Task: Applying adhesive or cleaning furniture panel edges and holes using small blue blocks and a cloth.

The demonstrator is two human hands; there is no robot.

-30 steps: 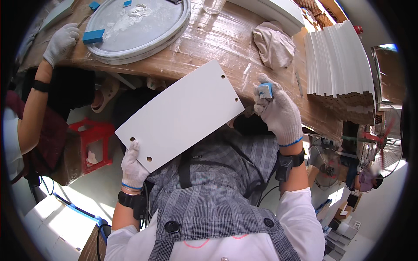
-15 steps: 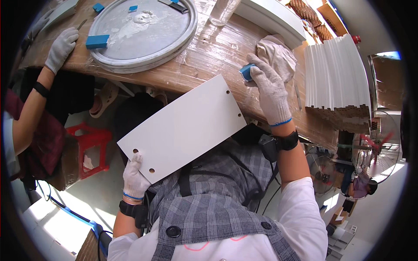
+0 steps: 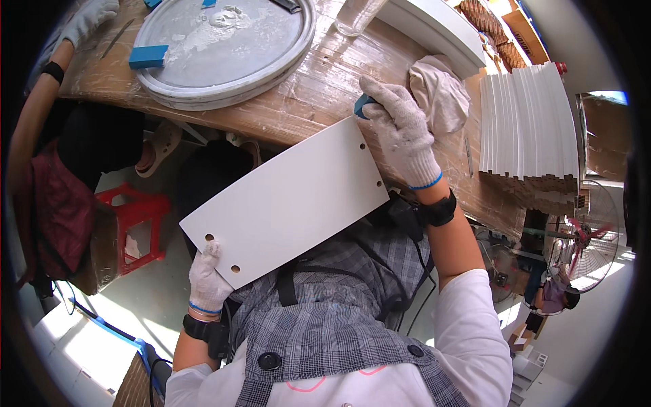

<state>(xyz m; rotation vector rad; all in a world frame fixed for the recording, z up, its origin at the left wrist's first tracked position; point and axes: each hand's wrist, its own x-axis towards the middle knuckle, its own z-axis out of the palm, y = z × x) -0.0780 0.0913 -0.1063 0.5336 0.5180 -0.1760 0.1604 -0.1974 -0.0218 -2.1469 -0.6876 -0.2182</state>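
Observation:
A white rectangular panel (image 3: 288,203) with round holes near its two short ends lies slanted over my lap, its far right end by the table edge. In a white knit glove, my left hand (image 3: 209,278) grips the panel's near left end, thumb on top beside a hole. My right hand (image 3: 400,129), gloved too, is closed on a small blue block (image 3: 363,106), which looks like a sanding block. The block is at the panel's far right corner; whether it touches the edge I cannot tell.
On the wrapped table (image 3: 325,85) rests a round grey lid (image 3: 224,95) with white paste and another blue block (image 3: 148,57). A crumpled cloth (image 3: 439,95) and a stack of white panels (image 3: 529,125) are at right. A co-worker's gloved hand (image 3: 88,20) is far left, above a red stool (image 3: 139,227).
My right hand has moved left with the blue block, to the panel's far corner. My left hand and the panel have barely shifted. The co-worker's hand has moved farther away.

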